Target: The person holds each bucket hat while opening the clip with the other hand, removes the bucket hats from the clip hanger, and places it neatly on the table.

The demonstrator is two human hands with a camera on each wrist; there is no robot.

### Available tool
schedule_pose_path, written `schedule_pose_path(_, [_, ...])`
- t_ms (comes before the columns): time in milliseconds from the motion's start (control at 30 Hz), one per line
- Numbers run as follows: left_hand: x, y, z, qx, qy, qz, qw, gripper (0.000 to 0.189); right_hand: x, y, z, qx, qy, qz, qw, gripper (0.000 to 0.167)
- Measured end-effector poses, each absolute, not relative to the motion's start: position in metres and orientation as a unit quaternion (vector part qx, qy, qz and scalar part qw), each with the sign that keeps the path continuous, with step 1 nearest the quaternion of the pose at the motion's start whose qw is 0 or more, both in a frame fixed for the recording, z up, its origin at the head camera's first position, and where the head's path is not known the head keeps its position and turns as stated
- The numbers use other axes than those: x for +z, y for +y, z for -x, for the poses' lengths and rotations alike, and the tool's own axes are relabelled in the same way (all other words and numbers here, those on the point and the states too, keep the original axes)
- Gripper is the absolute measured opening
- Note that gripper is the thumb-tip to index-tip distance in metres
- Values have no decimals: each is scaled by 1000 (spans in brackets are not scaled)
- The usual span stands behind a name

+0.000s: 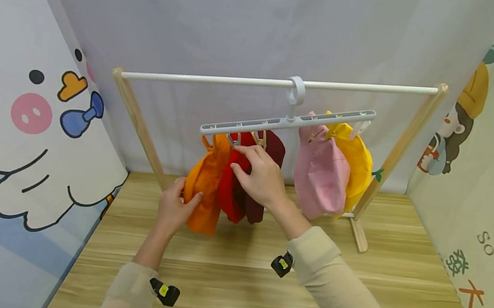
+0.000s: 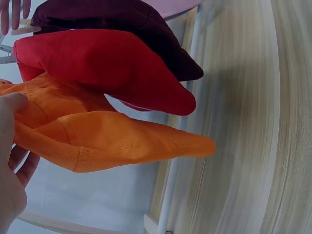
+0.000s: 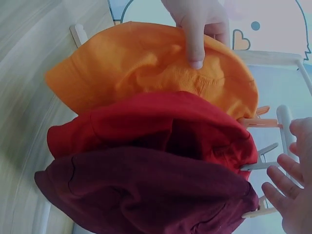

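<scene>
Here's the orange hat [image 1: 208, 190], hanging near eight o'clock from the middle of the grey hanger [image 1: 250, 125], an orange clip [image 3: 265, 123] at its top. My left hand [image 1: 176, 209] pinches it, thumb on one side, fingers behind, probably to steady the loose cloth while the clip bears the weight. My right hand [image 1: 262, 178] is up at one o'clock from there, fingers spread and gripping nothing, right by the grey clip [image 3: 256, 166] on the red hat [image 1: 230, 197]; whether they touch, I can't tell. The maroon hat [image 1: 275, 149] hangs just beyond at three o'clock. Pink hat [image 1: 321, 177] near five, yellow hat [image 1: 359, 163] near four, both on the hanger's other arm, which likely helps balance it. The hanger hooks over a white rail [image 1: 192, 76] above the wooden surface [image 1: 234, 273]. No brand I can read on any hat; at four o'clock the printed cloth [image 1: 458, 211] says "So Lu…", cut off, above "發大财".
</scene>
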State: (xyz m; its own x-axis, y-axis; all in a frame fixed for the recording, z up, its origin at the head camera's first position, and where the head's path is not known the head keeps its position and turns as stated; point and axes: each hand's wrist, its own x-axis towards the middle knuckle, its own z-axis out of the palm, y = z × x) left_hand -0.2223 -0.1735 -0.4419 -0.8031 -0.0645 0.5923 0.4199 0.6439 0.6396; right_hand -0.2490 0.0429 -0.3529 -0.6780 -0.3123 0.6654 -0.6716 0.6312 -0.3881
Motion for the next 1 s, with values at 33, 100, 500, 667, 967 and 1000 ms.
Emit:
schedule_pose_path(33, [-442,-173,222,-410,-857,108,294,23,-353,42,249,323,-857,-285,282,35])
schedule_pose_path(100, [-441,-172,220,-412,-856,116,292,22,-352,39,248,331,-855,-281,284,35])
schedule_pose_path(500, [-443,-170,210,-401,-853,138,304,14,-356,24,246,369,-844,-256,294,35])
schedule_pose_path(667, [-442,-168,207,-393,-851,148,315,14,-356,18,243,373,-846,-246,292,35])
schedule_pose_path(967, [-444,-168,201,-391,-839,184,329,15,-356,8,240,365,-851,-237,294,36])
schedule_pose_path(1000, [-445,-168,200,-392,-839,186,328,15,-355,7,239,364,-851,-236,294,36])
